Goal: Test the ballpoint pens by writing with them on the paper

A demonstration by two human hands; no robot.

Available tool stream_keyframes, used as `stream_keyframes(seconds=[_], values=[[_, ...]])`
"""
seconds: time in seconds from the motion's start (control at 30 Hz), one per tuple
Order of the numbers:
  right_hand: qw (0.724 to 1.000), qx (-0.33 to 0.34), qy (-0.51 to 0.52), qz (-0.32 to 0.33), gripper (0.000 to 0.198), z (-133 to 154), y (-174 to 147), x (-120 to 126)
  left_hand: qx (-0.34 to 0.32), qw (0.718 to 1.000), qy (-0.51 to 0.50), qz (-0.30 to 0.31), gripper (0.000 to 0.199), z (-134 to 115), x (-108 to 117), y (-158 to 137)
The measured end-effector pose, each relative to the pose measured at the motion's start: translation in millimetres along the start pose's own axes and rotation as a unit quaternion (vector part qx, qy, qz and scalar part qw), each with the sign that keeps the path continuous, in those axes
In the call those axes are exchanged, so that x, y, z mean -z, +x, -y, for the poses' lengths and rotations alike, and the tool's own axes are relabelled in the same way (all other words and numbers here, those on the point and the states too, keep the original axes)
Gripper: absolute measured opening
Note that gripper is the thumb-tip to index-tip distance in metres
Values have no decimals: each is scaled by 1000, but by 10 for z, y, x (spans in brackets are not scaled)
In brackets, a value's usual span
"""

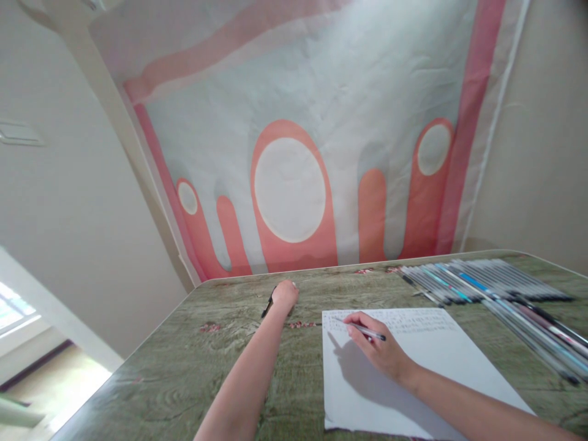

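My right hand (379,346) pinches a pen (373,334) with a clear barrel and a dark end. Its tip is at the left part of the handwritten lines on a white sheet of paper (432,352). Several rows of small writing run across the top of the sheet; below them the paper is blank, partly in the hand's shadow. To the left of the sheet, my left hand (285,295) rests on the tabletop with its fingers curled in. A black pen-like object (267,305) sticks out at its left side; the rest of it is hidden by the hand.
A row of pens (500,278) lies side by side at the right of the wood-patterned table (193,343). More pens (546,340) lie lengthwise in front of that row. Behind the table hangs a pink and white printed sheet (294,251). A window (13,309) is at the far left.
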State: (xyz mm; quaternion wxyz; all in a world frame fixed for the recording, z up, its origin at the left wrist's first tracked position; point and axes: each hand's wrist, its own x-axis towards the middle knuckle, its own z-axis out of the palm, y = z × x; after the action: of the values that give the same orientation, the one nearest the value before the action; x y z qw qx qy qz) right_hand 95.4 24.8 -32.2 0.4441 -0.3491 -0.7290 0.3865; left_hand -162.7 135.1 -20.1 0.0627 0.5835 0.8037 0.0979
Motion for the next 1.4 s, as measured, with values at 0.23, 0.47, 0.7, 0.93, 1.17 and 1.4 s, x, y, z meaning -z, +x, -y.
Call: stream_keyframes(seconds=[0.23, 0.47, 0.7, 0.93, 1.17, 1.4], values=[[1000, 8, 0, -10, 23, -39, 4, -13, -15, 982, -190, 16, 17, -175, -2, -209], [996, 33, -6, -79, 26, -76, -2, -4, -4, 802, -579, 148, 17, -557, -170, -789], [993, 87, -22, -80, 28, -25, -21, 10, 120, 450, -837, 288, 6, -594, -151, -1038], [991, 118, -27, -59, 26, -45, -48, 12, 73, 460, -844, 267, 14, -591, -295, -1045], [990, 123, -44, -48, 27, -44, -17, 14, 3, 493, -826, 272, 23, -653, -280, -1125], [977, 144, -102, -121, 22, -72, 29, 23, -72, 574, -768, 273, 32, -807, -264, -1361]])
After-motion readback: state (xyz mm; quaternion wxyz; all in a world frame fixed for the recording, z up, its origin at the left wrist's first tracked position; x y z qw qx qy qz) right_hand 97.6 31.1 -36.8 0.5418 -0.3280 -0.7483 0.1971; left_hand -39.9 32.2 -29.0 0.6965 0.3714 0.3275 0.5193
